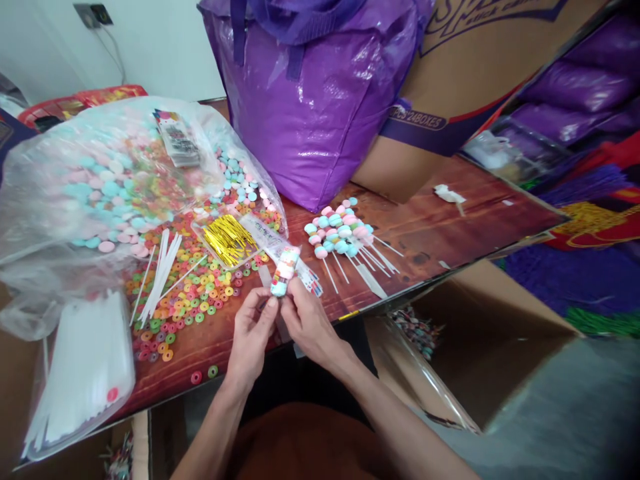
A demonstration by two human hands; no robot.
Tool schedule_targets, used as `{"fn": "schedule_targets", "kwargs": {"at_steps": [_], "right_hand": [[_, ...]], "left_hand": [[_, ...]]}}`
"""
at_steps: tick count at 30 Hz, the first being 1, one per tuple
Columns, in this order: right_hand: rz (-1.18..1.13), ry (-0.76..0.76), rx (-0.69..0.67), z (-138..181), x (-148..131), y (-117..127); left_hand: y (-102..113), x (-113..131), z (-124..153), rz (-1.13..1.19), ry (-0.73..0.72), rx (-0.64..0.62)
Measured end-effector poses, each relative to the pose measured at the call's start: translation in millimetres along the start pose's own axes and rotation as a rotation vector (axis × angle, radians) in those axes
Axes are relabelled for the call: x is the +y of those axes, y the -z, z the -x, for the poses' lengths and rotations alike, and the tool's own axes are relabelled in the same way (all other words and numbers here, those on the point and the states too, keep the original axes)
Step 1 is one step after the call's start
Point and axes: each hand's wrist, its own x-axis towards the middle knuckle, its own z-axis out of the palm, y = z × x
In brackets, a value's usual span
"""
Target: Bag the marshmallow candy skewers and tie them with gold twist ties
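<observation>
At the table's front edge, a wrapped candy skewer [285,270] stands tilted up between my hands, with pink, blue and orange pieces inside a printed clear bag. My left hand [254,327] pinches its lower end, thumb on top. My right hand [309,321] closes on the same end from the other side; the stick is hidden by my fingers. Just behind it lie flat printed clear bags [267,237]. A clear tray of gold twist ties [229,240] is to the left. Unwrapped candy skewers [340,230] lie in a pile to the right.
Loose ring candies [200,293] and white sticks [163,277] cover the left of the table [420,233]. Also there are a large clear candy bag [60,160] and a bag of white sticks [85,367]. A purple bag [320,113] and cardboard box [450,80] stand behind.
</observation>
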Motion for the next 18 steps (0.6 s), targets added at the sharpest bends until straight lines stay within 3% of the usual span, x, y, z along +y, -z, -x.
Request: {"fn": "schedule_targets", "kwargs": {"at_steps": [3,6,8,10,15,18], "right_hand": [[-0.341,-0.264,-0.077,-3.0,-3.9,3.6],[-0.746,-0.55,-0.202,-4.2,-3.4,3.9],[-0.84,-0.59,-0.227,-2.4,-1.3,3.7],[-0.71,-0.475,-0.179,1.4,1.5,4.5],[-0.079,0.059,0.076,12.0,12.0,8.7],[0.109,0.278,0.106,14.5,20.9,9.2]], "left_hand": [[0.9,-4.2,-2.7,-0.02,-0.018,0.025],[2.2,-5.8,-6.7,0.116,0.145,0.039],[3.0,-5.1,-9.2,0.201,0.256,0.017],[3.5,-3.6,-11.3,0.244,0.331,-0.022],[4.4,-2.5,-13.9,0.355,0.436,-0.052],[4.5,-5.5,-13.8,0.412,0.474,-0.086]]}}
